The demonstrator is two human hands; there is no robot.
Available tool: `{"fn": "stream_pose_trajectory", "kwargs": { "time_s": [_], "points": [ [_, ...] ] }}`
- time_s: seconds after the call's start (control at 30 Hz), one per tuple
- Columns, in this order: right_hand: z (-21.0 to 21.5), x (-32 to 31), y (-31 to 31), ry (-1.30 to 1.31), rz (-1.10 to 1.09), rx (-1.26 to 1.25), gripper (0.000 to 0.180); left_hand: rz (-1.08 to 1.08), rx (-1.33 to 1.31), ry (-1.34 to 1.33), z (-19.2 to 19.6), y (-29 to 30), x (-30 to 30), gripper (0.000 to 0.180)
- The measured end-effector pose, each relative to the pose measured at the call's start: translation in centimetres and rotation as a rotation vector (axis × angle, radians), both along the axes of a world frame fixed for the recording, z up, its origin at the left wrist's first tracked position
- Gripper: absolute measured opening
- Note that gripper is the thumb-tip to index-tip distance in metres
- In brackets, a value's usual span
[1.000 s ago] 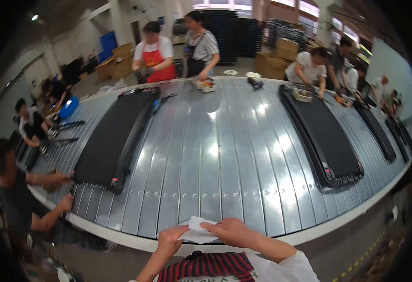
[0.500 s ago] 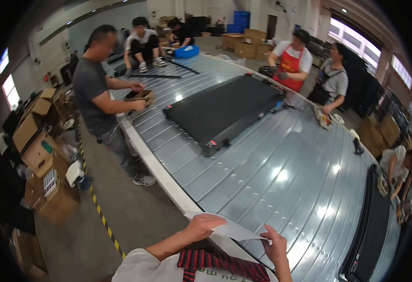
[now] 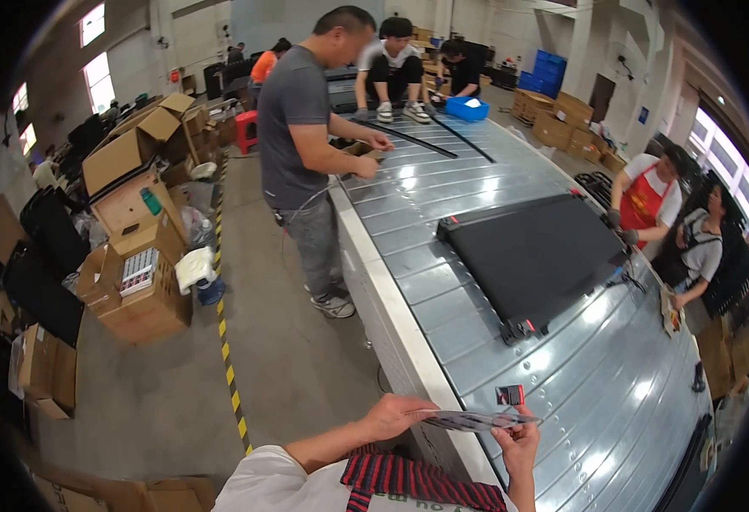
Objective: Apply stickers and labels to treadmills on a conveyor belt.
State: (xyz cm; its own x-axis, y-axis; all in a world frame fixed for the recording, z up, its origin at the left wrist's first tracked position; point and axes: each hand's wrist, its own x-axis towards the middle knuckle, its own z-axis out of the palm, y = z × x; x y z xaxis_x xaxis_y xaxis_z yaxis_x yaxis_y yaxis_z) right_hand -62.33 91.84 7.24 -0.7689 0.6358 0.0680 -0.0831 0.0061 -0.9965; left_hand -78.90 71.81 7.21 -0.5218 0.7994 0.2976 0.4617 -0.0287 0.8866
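Note:
Between my two hands stretches a thin printed sheet (image 3: pixel 474 420), tilted nearly edge-on, with dark grey patterning on the side that shows. My left hand (image 3: pixel 397 416) pinches its left end, and my right hand (image 3: pixel 518 439) grips the right end with thumb and fingers. Just beyond the sheet, a small black-and-red card or packet (image 3: pixel 508 395) lies on the ribbed metal table (image 3: pixel 442 320). Farther off on the table rests a large flat black panel (image 3: pixel 536 260) with red-marked corner pieces.
A person in grey (image 3: pixel 296 107) stands at the table's left edge, handling something small. Others work at the far end and right side, near a blue bin (image 3: pixel 466 108). Open cardboard boxes (image 3: pixel 139 290) stand on the left floor beyond a yellow-black stripe (image 3: pixel 231 375).
My view has swung left, so the table and panel sit farther right. The sheet, white side showing before, now shows a dark patterned side. The black-and-red card has come into sight.

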Motion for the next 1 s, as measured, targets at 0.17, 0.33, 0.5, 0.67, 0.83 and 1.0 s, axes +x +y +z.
{"fn": "stream_pose_trajectory", "kwargs": {
  "time_s": [0.17,0.33,0.5,0.67,0.83,1.0],
  "points": [
    [-2.3,1.1,-1.6,-0.083,-0.024,-0.061,0.056,-0.073,0.025,-0.103,-0.7,-0.2,-0.2,0.020],
    [-1.0,-1.3,-0.4,-0.286,-0.141,0.049,0.045,-0.077,0.055,0.228,-0.8,2.8,-3.5,0.020],
    [-0.1,-6.8,2.4,-0.026,-0.100,-0.048,0.028,-0.025,-0.043,-0.016,3.1,4.9,-9.2,0.015],
    [-0.2,-6.9,4.9,0.054,-0.413,-0.215,0.027,-0.151,-0.083,0.042,4.1,8.6,-13.8,0.015],
    [-2.1,-5.1,6.9,-0.048,-0.692,-0.199,0.007,-0.370,-0.223,0.231,4.1,12.7,-18.5,0.017],
    [-2.4,-6.6,7.3,-0.023,-0.876,-0.301,0.007,-0.724,-0.307,0.418,2.5,19.7,-22.8,0.020]
  ]
}}
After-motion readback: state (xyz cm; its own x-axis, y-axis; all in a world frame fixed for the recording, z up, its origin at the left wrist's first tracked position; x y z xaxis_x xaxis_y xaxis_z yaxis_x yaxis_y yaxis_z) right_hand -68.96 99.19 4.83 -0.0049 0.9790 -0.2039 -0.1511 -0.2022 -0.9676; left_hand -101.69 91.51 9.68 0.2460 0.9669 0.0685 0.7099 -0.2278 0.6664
